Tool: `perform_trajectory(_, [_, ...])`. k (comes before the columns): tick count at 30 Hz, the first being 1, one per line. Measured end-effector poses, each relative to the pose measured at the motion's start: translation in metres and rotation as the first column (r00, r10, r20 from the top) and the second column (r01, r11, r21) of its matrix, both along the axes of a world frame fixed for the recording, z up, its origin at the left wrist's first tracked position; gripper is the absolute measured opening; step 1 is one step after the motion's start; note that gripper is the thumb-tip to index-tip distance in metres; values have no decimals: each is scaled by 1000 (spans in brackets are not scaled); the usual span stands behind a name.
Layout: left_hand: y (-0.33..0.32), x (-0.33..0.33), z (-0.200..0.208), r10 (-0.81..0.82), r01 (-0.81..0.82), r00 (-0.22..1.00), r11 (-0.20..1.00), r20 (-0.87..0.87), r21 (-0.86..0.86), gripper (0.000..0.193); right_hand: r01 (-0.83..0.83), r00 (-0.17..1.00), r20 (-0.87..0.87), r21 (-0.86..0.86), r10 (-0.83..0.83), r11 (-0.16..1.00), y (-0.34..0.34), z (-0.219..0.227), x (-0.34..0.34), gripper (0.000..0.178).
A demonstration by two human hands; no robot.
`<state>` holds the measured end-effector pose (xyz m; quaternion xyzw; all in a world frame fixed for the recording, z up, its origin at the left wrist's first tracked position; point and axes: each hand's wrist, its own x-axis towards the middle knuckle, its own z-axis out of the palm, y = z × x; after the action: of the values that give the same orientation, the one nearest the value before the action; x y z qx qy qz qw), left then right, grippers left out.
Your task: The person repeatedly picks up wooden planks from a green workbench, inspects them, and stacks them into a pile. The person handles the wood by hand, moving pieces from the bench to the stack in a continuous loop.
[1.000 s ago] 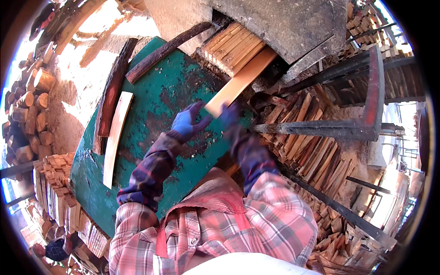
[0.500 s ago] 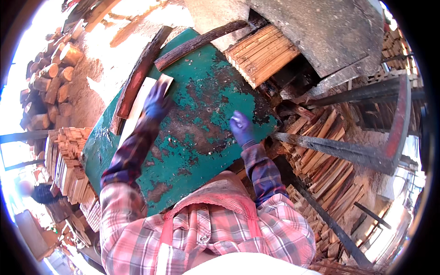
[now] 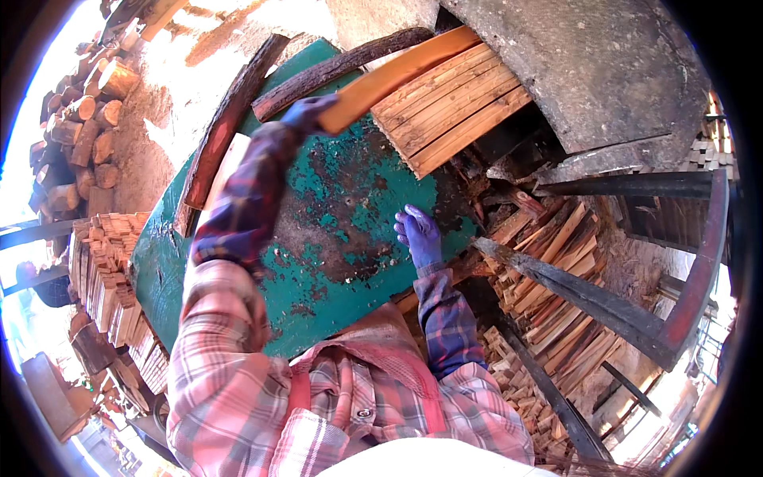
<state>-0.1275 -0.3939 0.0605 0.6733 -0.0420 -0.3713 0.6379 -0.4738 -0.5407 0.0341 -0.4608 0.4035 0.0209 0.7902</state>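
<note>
My left hand (image 3: 308, 116), in a bluish-purple glove, is closed around the near end of an orange-brown wooden plank (image 3: 401, 73). The plank slants away to the right, along the far side of a stack of sawn boards (image 3: 453, 107). Whether it touches the stack, I cannot tell. Over the right part of the worn green tabletop (image 3: 358, 294) is my right hand (image 3: 419, 234), gloved in purple, its fingers loosely bent and apart with nothing in them. Beneath my left forearm a pale board (image 3: 226, 176) shows in part, beside a bark-edged slab (image 3: 230, 131).
Another bark-covered strip (image 3: 342, 70) lies across the table's far edge. Split wood (image 3: 548, 270) is piled at the right, behind a dark metal bar (image 3: 580, 298). A large grey slab (image 3: 588, 71) stands far right. Cut logs (image 3: 83, 131) and stacked sticks (image 3: 111, 270) are at left.
My left hand has moved away and to the right, swinging the plank from the pale board toward the board stack. My right hand stays near its place, its fingers a little more spread.
</note>
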Motion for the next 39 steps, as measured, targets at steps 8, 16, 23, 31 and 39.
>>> perform_trajectory(8, [18, -3, 41, 32, -85, 884, 992, 467, 94, 39, 429, 883, 226, -37, -411, 903, -95, -2, 64, 65])
perform_trajectory(16, [-65, -95, 12, -287, 282, 958, 943, -4, -174, 53, 371, 880, 288, 77, -377, 926, -109, -4, 117, 69])
perform_trajectory(23, [76, -288, 61, -397, 416, 876, 909, 274, -12, 90, 74, 983, 143, 250, -112, 965, -6, 37, -55, 77])
perform_trajectory(31, [286, -369, 37, 384, -384, 904, 923, 190, -36, 91, -223, 970, 230, 700, 82, 679, 256, 37, -128, 63])
perform_trajectory(39, [577, -483, 177, 867, -695, 445, 493, 225, -523, 85, -736, 672, 466, 338, 575, 586, 527, 127, -97, 62])
